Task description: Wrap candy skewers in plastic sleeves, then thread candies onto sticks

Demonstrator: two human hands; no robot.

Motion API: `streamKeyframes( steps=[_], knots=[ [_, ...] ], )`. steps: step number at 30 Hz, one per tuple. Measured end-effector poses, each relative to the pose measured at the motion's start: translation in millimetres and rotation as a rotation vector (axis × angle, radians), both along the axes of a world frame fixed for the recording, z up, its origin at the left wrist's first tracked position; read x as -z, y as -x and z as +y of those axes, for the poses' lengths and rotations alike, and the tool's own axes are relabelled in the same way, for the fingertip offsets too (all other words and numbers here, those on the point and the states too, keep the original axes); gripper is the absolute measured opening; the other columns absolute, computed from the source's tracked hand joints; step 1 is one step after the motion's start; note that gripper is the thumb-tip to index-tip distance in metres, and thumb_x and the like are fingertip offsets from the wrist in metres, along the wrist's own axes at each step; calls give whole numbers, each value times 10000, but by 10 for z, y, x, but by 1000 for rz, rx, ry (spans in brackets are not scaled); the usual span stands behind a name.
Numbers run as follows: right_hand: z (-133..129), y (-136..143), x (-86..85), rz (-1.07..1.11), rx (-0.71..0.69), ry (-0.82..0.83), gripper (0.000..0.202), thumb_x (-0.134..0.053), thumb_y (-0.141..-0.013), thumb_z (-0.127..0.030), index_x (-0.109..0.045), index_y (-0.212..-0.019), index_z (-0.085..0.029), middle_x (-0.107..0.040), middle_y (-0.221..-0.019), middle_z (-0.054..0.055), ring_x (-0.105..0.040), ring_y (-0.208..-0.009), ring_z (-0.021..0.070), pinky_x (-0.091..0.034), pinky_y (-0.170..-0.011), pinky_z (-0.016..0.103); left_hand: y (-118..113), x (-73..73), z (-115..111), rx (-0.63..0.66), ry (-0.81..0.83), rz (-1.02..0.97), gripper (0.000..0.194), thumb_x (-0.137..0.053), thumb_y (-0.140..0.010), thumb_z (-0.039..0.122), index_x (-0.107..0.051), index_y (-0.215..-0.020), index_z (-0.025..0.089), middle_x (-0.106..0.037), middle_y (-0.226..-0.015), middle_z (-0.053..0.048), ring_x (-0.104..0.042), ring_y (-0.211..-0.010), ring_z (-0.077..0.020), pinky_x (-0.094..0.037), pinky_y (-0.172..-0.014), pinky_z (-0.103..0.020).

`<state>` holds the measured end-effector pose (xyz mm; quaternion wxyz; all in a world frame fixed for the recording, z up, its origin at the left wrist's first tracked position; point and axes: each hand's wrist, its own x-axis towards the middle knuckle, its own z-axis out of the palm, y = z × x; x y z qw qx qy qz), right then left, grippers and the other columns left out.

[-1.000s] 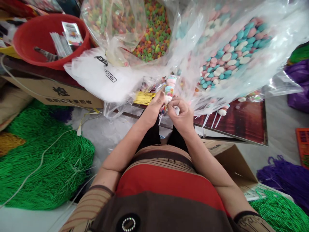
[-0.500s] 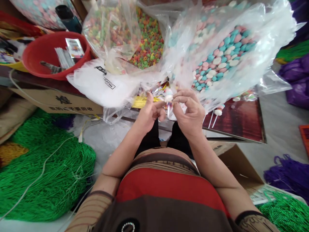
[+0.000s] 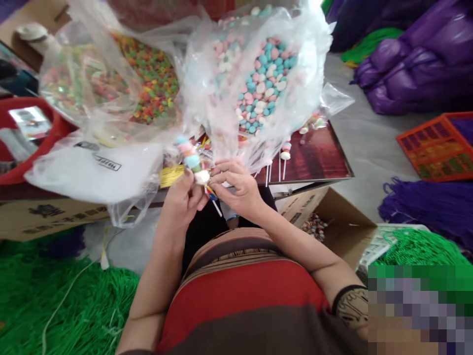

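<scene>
A candy skewer [image 3: 192, 161] of pink, blue, green and white marshmallow-like pieces leans to the upper left on a white stick. My left hand [image 3: 185, 199] is closed around its lower pieces, with the thumb along the near side. My right hand [image 3: 237, 190] pinches at the base of the candy, by a small yellow, blue and red strip [image 3: 210, 193] around the stick. The right fingertips partly cover that spot. Behind both hands lie yellow ties [image 3: 170, 176] and shiny wrappers, partly hidden by plastic.
Open clear bags hold pastel candies [image 3: 260, 91] and multicoloured candy rings [image 3: 155, 81]. Finished-looking skewers [image 3: 285, 154] lie at the right of the table [image 3: 325, 153]. A red basin [image 3: 55, 123] stands left. Below right is an open carton [image 3: 342, 214]; green strands [image 3: 84, 301] cover the floor.
The view has swung right, shifting the scene leftward. My left hand has closed on the candy, where its thumb was raised before. The skewer has gone from upright to tilted.
</scene>
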<state>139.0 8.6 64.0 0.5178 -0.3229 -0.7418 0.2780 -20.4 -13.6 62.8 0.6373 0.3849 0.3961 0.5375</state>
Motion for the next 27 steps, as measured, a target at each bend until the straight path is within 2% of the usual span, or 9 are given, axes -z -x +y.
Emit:
streamKeyframes(
  steps=[3, 5, 8, 11, 14, 18, 22, 24, 27],
  knots=[
    [-53, -101, 82, 127, -31, 226, 175, -660, -952, -315, -681, -799, -232, -745, -979, 55, -708, -1032, 199, -540, -1007, 421, 6, -27, -27, 2, -167, 13, 305, -804, -825, 476, -780, -1001, 228, -392, -400, 107, -301, -322, -56, -331, -366, -206],
    [-80, -226, 126, 257, -94, 462, 214, -690, -928, -387, -669, -791, -224, -760, -1015, 55, -723, -1023, 196, -560, -974, 393, -26, -12, -65, 166, -233, 176, 239, -794, -826, 358, -824, -1043, 263, -601, -546, 40, -446, -417, -76, -387, -424, -221],
    [-164, -491, 184, 404, -180, 762, 284, -753, -871, -471, -669, -789, -213, -786, -1051, 59, -734, -1035, 204, -571, -968, 386, -210, 46, -120, 445, -293, 446, 264, -648, -920, 303, -848, -1085, 248, -670, -617, 5, -499, -493, -86, -417, -500, -222],
    [-340, -866, 247, 406, -130, 849, 279, -786, -851, -485, -709, -811, -219, -795, -1026, 59, -732, -1088, 226, -557, -1006, 409, -485, 90, -175, 556, -389, 593, 355, -549, -959, 260, -819, -1187, 225, -745, -726, -18, -566, -571, -99, -469, -590, -219],
    [-569, -1378, 294, 265, 60, 817, 264, -815, -821, -488, -766, -781, -232, -797, -985, 74, -739, -1060, 258, -558, -996, 431, -631, 118, -191, 644, -436, 672, 414, -519, -979, 242, -750, -1323, 237, -802, -892, -33, -648, -703, -115, -513, -708, -224],
    [-860, -2167, 377, 184, 407, 911, 275, -898, -669, -486, -758, -673, -250, -787, -938, 109, -746, -1048, 309, -556, -965, 430, -460, 169, -118, 478, -384, 752, 401, -517, -989, 280, -747, -1308, 197, -796, -854, -26, -666, -693, -111, -530, -725, -218],
    [-1136, -2857, 638, -62, 726, 1117, 158, -857, -610, -414, -794, -691, -294, -780, -893, 124, -734, -877, 296, -543, -874, 461, -150, 238, -15, 216, -375, 864, 319, -547, -970, 290, -804, -1124, 183, -819, -918, -57, -739, -806, -150, -569, -816, -261],
    [-1252, -3123, 839, -282, 800, 1131, 134, -805, -599, -436, -781, -671, -326, -773, -866, 115, -713, -842, 312, -516, -846, 497, -42, 270, 31, 114, -385, 955, 290, -552, -965, 275, -805, -1080, 189, -826, -971, -68, -754, -881, -171, -572, -867, -292],
    [-1339, -3371, 1128, -560, 877, 1116, 171, -748, -540, -458, -636, -491, -339, -666, -638, 93, -620, -611, 318, -467, -694, 526, 43, 315, 147, -14, -410, 1146, 262, -551, -967, 240, -800, -1042, 206, -821, -1027, -73, -739, -962, -201, -563, -924, -339]
  ],
)
